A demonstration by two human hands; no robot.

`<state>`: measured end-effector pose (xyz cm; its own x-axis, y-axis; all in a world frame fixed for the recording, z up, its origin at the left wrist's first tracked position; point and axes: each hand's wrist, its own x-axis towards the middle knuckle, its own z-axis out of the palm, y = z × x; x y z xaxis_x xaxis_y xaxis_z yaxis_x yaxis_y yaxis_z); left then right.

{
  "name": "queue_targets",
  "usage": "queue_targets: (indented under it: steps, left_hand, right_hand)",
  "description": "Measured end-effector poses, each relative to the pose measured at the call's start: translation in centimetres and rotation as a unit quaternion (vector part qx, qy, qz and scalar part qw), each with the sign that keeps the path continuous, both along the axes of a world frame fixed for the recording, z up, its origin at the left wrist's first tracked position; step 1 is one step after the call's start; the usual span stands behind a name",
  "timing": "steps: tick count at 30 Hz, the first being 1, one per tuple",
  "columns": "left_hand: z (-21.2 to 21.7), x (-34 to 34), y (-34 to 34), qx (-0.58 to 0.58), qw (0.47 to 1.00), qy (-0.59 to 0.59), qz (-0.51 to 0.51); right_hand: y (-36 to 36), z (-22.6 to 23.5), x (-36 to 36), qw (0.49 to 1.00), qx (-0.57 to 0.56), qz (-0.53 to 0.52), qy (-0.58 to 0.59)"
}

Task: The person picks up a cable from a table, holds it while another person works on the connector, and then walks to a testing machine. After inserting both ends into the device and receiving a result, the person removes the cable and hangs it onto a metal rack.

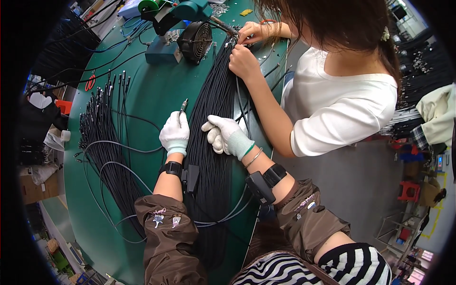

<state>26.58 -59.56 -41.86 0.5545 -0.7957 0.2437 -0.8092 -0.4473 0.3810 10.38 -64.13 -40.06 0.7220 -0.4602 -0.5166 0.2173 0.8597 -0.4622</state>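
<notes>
My left hand (174, 134), in a white glove, is closed around a thin tool or cable end with a metal tip (183, 105) that points up and away. My right hand (224, 134), also gloved, rests with curled fingers on a thick bundle of black cables (213, 109) that runs along the green table (152, 90). Both hands sit side by side over this bundle. Black bands with small boxes are strapped on both my wrists.
A second pile of black cables (102, 137) lies to the left, with grey cables looping around it. Another person in a white shirt (332, 95) works on the far end of the bundle. A small black fan (195, 42) and red scissors (90, 83) stand further back.
</notes>
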Motion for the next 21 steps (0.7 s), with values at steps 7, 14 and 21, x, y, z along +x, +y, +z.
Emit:
queue_targets:
  steps: [7, 14, 21]
  left_hand:
    - [0.19, 0.01, -0.16, 0.001, 1.000, 0.008, -0.001]
    - [0.16, -0.04, 0.02, -0.010, 1.000, 0.016, -0.002]
    - [-0.05, 0.00, -0.03, 0.005, 1.000, -0.010, -0.003]
  right_hand:
    - [-0.09, 0.08, 0.02, 1.000, -0.003, 0.001, 0.019]
    - [-0.02, -0.03, -0.03, 1.000, -0.006, 0.002, 0.004]
    - [-0.06, 0.37, -0.01, 0.999, -0.004, 0.012, 0.036]
